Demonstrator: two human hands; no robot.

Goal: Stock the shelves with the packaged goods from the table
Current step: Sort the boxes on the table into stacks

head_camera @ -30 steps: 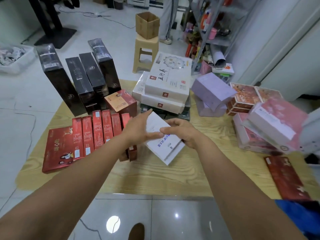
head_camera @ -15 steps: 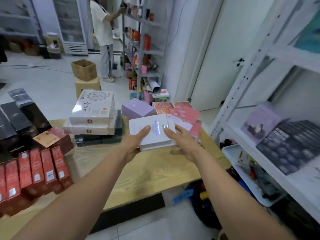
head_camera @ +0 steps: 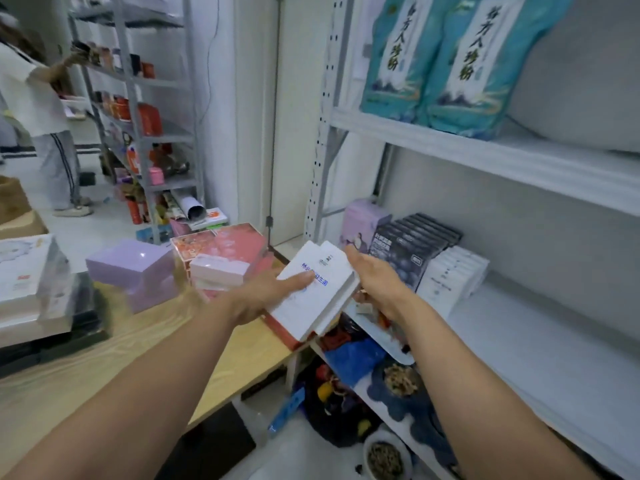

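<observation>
We hold two flat white cardboard boxes with blue print (head_camera: pixel 313 289), stacked one on the other and tilted, in the air at the middle of the view, above the right edge of the pale wooden tabletop (head_camera: pixel 114 355). Our left hand (head_camera: pixel 273 292) grasps them from eight o'clock, with the thumb lying flat across the top face and the fingers hidden beneath. Our right hand (head_camera: pixel 377 285) clasps their edge from three o'clock, with the thumb up along the far corner; its fingers are out of sight behind the boxes.

At three o'clock of the hands runs the white metal shelf board (head_camera: pixel 540 348). On its far end, at one o'clock, stand a lilac carton with a cartoon figure (head_camera: pixel 360 220), a row of dark boxes (head_camera: pixel 412 247) just beside it, and a row of small white boxes (head_camera: pixel 453 278) touching the dark row. The board above, at twelve to one o'clock, carries two upright teal bags with dark lettering (head_camera: pixel 460 64).

On the tabletop, at nine o'clock of the hands, lie a glossy purple box (head_camera: pixel 135 271) and, just right of it, a pile of pink boxes (head_camera: pixel 225 258).

At ten o'clock, well apart, a person in a white top (head_camera: pixel 38 109) reaches into a grey rack (head_camera: pixel 138 109).
</observation>
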